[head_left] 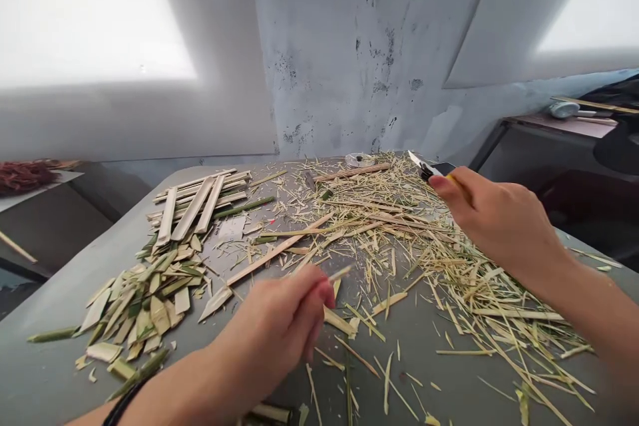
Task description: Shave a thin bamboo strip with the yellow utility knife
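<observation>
I find the thin pale bamboo strip (341,273) in the left hand (284,319), low over the near middle of the table (74,383), pinched between thumb and curled fingers, with only its tip projecting; I cannot make out how much more the fist hides. The right hand (499,213) is wrapped round a utility knife (426,170), thumb forward along it, blade bare and aimed up and to the left. Blade and strip are well apart, so I record no cut at this moment.

As to progress, I judge that much splitting and paring is done: a mass of fine bamboo shavings (399,213) covers the middle and right of the table. What is left is less certain. A stack of split bamboo slats (192,206) lies at the far left and looks unthinned; in front of it is a heap of short bamboo pieces (144,309), some green-skinned, whether stock or waste I cannot say. The held strip's finish is too small to assess. Farther out, I note a roll of clear tape (359,160) at the table's back edge, near the stained wall (324,46).
</observation>
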A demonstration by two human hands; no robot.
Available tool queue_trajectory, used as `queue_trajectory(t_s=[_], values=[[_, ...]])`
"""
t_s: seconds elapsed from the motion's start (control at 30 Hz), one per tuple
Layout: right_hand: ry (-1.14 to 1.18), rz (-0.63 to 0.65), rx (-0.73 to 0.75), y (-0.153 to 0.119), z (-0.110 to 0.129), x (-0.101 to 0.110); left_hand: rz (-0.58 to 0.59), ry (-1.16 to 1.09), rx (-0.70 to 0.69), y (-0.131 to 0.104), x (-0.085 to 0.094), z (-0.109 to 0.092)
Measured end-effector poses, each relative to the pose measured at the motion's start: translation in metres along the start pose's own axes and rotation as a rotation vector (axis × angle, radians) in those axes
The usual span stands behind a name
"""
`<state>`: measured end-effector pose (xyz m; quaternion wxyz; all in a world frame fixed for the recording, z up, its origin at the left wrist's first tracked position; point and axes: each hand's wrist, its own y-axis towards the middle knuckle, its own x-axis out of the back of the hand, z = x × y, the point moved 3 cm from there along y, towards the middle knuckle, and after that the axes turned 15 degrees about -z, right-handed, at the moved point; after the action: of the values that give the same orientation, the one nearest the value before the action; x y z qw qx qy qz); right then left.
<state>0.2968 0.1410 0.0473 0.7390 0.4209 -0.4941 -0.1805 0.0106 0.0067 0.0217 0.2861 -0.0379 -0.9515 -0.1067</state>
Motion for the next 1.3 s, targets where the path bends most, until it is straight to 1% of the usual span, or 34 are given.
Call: queue_trajectory(t_s=[0.07, 0.13, 0.2, 0.3, 0.43, 0.5, 0.57, 0.63, 0.7, 0.77, 0.83, 0.9, 0.93, 1.0, 1.07, 1.1, 1.17, 1.23, 1.3], values=[[0.079, 0.022, 0.03, -0.002, 0.008, 0.006, 0.029, -0.194, 0.193, 0.004, -0.001, -0.001], [0.184, 0.063, 0.096, -0.009, 0.024, 0.007, 0.048, -0.368, 0.313, 0.008, -0.002, -0.002], [0.288, 0.109, 0.21, -0.019, 0.041, 0.003, 0.07, -0.464, 0.365, 0.01, -0.003, -0.002], [0.384, 0.154, 0.373, -0.033, 0.06, -0.001, 0.104, -0.535, 0.41, 0.011, -0.004, 0.002], [0.415, 0.201, 0.44, -0.045, 0.072, -0.008, 0.145, -0.626, 0.466, 0.011, -0.006, 0.006], [0.399, 0.219, 0.415, -0.044, 0.067, -0.014, 0.196, -0.666, 0.489, 0.007, -0.008, 0.003], [0.313, 0.187, 0.293, -0.035, 0.051, -0.019, 0.296, -0.676, 0.502, 0.0, -0.011, -0.004], [0.201, 0.12, 0.135, -0.022, 0.027, -0.018, 0.371, -0.633, 0.51, -0.008, -0.013, -0.01], [0.147, 0.058, 0.05, -0.011, 0.01, -0.011, 0.37, -0.616, 0.512, -0.011, -0.015, -0.011], [0.167, 0.029, 0.037, -0.007, 0.008, -0.002, 0.353, -0.752, 0.521, -0.009, -0.017, -0.009], [0.292, 0.05, 0.101, -0.01, 0.023, 0.005, 0.272, -0.894, 0.542, -0.005, -0.017, -0.003], [0.439, 0.108, 0.209, -0.021, 0.049, 0.007, 0.209, -0.962, 0.556, -0.001, -0.015, 0.002], [0.492, 0.143, 0.268, -0.028, 0.061, 0.006, 0.201, -0.98, 0.557, -0.001, -0.015, 0.003], [0.53, 0.19, 0.356, -0.042, 0.081, 0.0, 0.221, -1.009, 0.569, 0.0, -0.015, 0.002], [0.538, 0.204, 0.398, -0.049, 0.089, -0.008, 0.241, -1.03, 0.569, 0.002, -0.015, -0.003], [0.529, 0.198, 0.397, -0.048, 0.086, -0.012, 0.246, -1.029, 0.561, 0.004, -0.016, -0.005], [0.47, 0.158, 0.337, -0.038, 0.069, -0.018, 0.253, -1.011, 0.535, 0.01, -0.018, -0.009], [0.352, 0.079, 0.212, -0.021, 0.038, -0.019, 0.237, -0.993, 0.502, 0.017, -0.02, -0.01], [0.225, -0.02, 0.084, -0.005, 0.007, -0.013, 0.207, -0.976, 0.466, 0.021, -0.022, -0.007]])
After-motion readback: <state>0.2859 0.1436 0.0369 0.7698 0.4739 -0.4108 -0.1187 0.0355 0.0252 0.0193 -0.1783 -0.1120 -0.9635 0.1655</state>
